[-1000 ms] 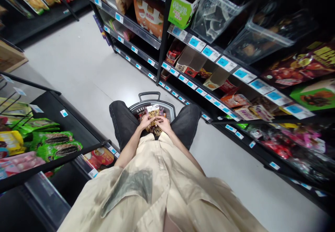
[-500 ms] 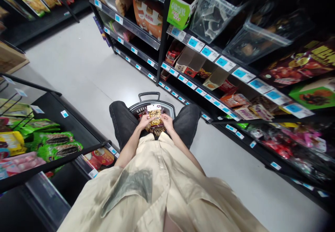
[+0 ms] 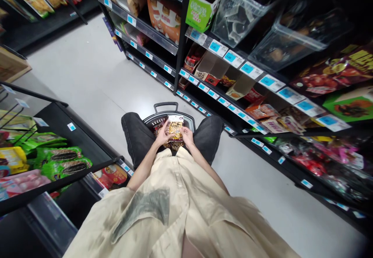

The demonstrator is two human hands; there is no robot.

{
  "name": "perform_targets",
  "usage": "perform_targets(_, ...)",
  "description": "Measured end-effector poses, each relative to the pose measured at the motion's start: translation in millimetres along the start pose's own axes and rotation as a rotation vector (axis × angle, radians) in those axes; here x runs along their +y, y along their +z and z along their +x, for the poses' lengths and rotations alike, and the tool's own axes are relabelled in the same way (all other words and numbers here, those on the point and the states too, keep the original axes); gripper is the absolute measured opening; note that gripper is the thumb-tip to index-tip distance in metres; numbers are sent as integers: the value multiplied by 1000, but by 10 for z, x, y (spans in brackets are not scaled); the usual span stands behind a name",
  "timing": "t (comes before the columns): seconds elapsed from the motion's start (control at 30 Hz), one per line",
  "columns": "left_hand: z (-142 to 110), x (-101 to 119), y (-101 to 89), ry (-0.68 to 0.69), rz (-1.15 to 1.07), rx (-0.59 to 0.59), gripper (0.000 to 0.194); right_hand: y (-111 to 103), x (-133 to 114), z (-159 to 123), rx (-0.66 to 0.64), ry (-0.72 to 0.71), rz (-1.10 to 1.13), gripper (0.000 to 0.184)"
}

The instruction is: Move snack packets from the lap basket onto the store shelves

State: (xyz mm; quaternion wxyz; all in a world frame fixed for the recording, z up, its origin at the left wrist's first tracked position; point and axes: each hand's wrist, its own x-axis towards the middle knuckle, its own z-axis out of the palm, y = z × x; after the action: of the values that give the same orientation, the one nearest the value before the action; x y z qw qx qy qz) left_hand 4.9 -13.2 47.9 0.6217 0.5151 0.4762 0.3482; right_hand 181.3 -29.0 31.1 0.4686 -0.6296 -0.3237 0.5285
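Observation:
A small snack packet (image 3: 175,128), golden brown with a white top strip, is held between my two hands above a shopping basket (image 3: 188,118). My left hand (image 3: 163,135) grips its left side, thumb across the front and fingers along the edge. Pinched at the packet's right edge is my right hand (image 3: 187,135). The dark basket stands on the floor between my bent knees, its handle (image 3: 166,104) at the far side. Other shiny packets lie in it, partly hidden by the held one and my hands.
Shelves with price tags (image 3: 247,68) run along the right, holding boxes and clear plastic bins (image 3: 233,17). At left, a low black rack (image 3: 52,122) carries green snack bags (image 3: 65,154). A cardboard box (image 3: 13,64) sits farther left. Grey floor (image 3: 87,71) stretches ahead.
The packet has shifted slightly right and turned a little flatter to view. My left hand's fingers have moved up along its left edge; the right hand stays at its right edge.

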Motion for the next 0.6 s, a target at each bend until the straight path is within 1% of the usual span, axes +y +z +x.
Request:
perform_targets(0.1, -24, 8, 15, -15, -30, -99, 101, -11, -1, 3, 16, -9, -18, 42)
perform_targets(0.17, -36, 19, 24, -37, -47, -123, 107, -13, -5, 0, 10, -12, -20, 42)
perform_targets(0.23, -45, 34, 25, -64, -65, -123, 114, -12, -17, -10, -17, -29, -30, 45)
perform_targets(0.33, -52, 49, 13, -78, -33, -94, 118, -5, -46, -41, -69, -99, -101, 54)
perform_targets(0.43, -44, 32, -9, -56, 25, -40, 116, 13, -72, -80, -82, -169, -151, 56)
perform_targets(0.53, -29, -3, -38, -41, 66, 9, 116, 42, -78, -104, -164, -173, -109, 56)
perform_targets(0.6, -23, -19, -59, -44, 105, 43, 118, 59, -76, -108, -240, -159, -83, 63)
